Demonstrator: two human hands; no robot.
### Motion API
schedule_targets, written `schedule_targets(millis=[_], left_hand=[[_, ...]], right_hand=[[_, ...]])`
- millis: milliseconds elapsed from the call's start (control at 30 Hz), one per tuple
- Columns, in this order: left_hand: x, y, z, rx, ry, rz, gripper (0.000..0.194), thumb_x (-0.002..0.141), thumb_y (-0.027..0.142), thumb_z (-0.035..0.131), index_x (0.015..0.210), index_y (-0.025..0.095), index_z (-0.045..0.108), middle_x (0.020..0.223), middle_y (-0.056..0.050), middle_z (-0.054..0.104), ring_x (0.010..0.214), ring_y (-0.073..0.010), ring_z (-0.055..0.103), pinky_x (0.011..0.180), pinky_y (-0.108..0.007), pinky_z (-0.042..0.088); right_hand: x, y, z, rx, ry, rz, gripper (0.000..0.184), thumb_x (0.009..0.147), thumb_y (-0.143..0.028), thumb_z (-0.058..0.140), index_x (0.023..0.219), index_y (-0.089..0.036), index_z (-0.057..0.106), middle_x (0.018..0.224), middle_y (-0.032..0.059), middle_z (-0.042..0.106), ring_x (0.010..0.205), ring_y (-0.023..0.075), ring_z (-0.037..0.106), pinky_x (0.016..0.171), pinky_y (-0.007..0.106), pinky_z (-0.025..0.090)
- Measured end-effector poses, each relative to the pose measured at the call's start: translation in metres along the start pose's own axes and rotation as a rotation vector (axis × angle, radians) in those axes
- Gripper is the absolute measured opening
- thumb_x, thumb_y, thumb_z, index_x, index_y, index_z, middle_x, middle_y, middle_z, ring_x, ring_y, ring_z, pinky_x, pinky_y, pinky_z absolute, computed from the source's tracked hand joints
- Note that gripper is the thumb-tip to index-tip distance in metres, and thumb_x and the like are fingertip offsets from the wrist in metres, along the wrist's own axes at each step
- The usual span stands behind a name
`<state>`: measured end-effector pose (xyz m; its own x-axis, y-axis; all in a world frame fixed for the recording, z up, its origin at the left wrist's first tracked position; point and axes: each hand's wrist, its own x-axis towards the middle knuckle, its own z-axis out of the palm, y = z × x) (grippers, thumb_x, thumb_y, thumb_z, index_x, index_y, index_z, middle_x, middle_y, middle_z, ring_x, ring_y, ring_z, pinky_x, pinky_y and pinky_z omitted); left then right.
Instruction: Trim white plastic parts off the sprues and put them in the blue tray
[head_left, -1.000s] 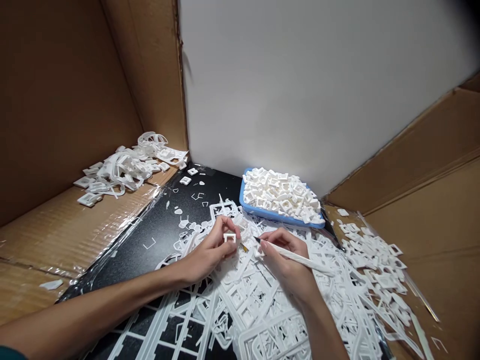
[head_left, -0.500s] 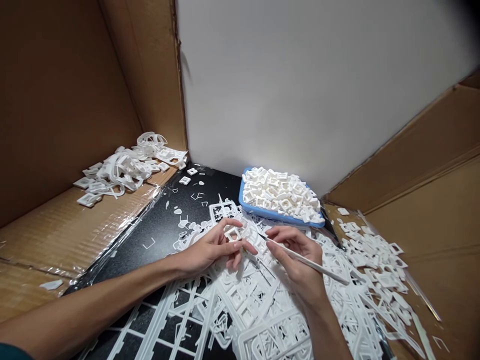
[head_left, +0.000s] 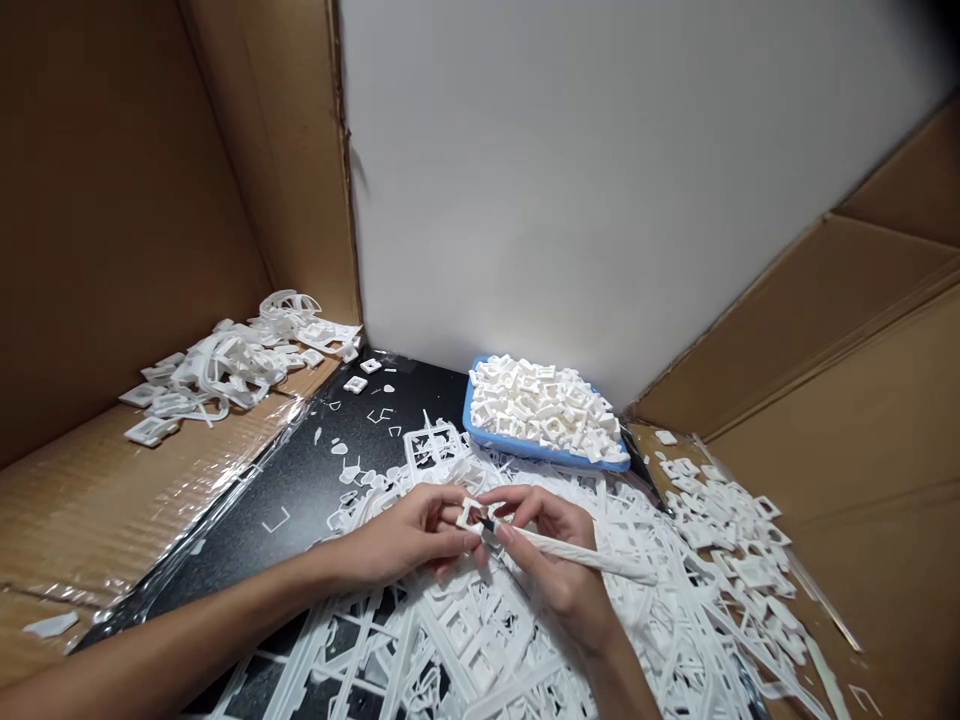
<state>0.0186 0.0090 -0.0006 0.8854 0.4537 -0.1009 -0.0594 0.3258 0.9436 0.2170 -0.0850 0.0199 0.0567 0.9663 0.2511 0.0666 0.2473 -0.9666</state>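
My left hand [head_left: 409,535] pinches a small white square plastic frame [head_left: 472,515] between thumb and fingertips above the black mat [head_left: 300,490]. My right hand [head_left: 559,570] grips a thin white-handled craft knife [head_left: 585,552] like a pen, its dark tip touching the frame's edge. Both hands meet over a heap of white plastic sprue frames [head_left: 495,630].
A blue tray [head_left: 480,437] heaped with small white square pieces stands behind the hands by the white wall. Offcut strips [head_left: 232,360] lie on the taped cardboard at left. More small pieces [head_left: 727,530] are scattered at right. Cardboard walls enclose both sides.
The hands have come together: my left hand has closed its fingers on the frame and the knife tip has moved onto it. The camera view has shifted slightly upward.
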Motion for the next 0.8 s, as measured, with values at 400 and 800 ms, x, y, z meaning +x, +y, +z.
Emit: schedule_targets(millis=[400, 800], left_hand=[[-0.002, -0.002, 0.0, 0.014, 0.069, 0.134, 0.042, 0.109, 0.048, 0.062, 0.14, 0.02, 0.057, 0.081, -0.002, 0.068, 0.073, -0.0148, 0.062, 0.069, -0.027, 0.047], [-0.001, -0.012, -0.004, -0.095, 0.084, 0.116, 0.048, 0.111, 0.04, 0.056, 0.152, 0.016, 0.058, 0.078, -0.003, 0.065, 0.069, -0.0148, 0.059, 0.071, -0.029, 0.045]], right_hand=[[0.0, 0.01, 0.007, 0.006, 0.054, 0.029, 0.021, 0.098, -0.033, 0.077, 0.084, -0.022, 0.066, 0.121, 0.0114, 0.078, 0.114, 0.0274, 0.075, 0.097, 0.042, 0.06], [-0.001, 0.001, 0.01, -0.382, 0.104, -0.145, 0.017, 0.1, -0.02, 0.071, 0.083, -0.023, 0.072, 0.114, 0.0078, 0.08, 0.108, 0.0235, 0.077, 0.095, 0.036, 0.061]])
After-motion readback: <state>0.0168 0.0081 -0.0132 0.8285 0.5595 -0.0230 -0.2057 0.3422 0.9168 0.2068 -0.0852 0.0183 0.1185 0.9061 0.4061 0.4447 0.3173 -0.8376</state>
